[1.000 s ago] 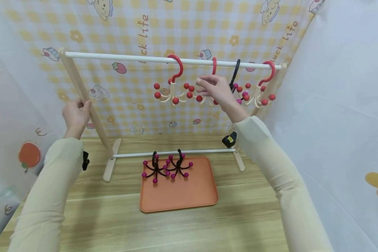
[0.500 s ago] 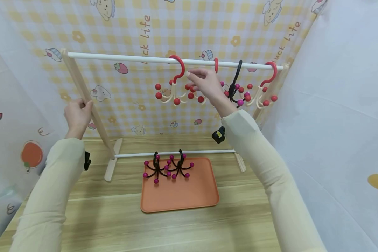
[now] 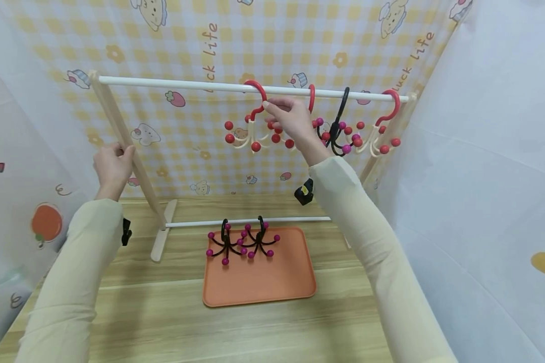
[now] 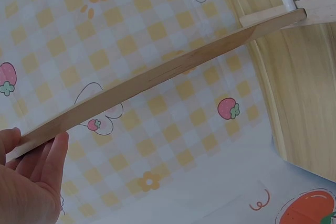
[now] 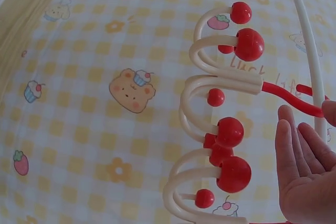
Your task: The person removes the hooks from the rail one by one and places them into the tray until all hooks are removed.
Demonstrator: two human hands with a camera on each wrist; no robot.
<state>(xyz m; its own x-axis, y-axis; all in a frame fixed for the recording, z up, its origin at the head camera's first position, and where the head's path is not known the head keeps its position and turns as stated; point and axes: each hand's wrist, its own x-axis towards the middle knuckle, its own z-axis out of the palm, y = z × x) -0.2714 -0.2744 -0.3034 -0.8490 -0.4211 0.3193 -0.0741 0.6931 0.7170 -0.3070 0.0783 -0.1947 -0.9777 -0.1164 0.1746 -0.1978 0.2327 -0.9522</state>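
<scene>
In the head view, my left hand grips the left wooden post of a rack; the left wrist view shows thumb and fingers on either side of the post. My right hand is raised at a cream hanger with a red hook and red balls, hung from the white rail. In the right wrist view, the thumb is against or very near that red hook, while the other fingers extend nearly straight below it. Whether the thumb presses the hook cannot be told.
Right of that hanger hang another red hook, a black hanger with magenta balls and a red-hooked hanger. Two black hangers lie on an orange tray on the wooden table. A lower white bar runs behind the tray.
My right hand has moved left along the hangers, from the second red hook to the leftmost one. The left hand stays on the post.
</scene>
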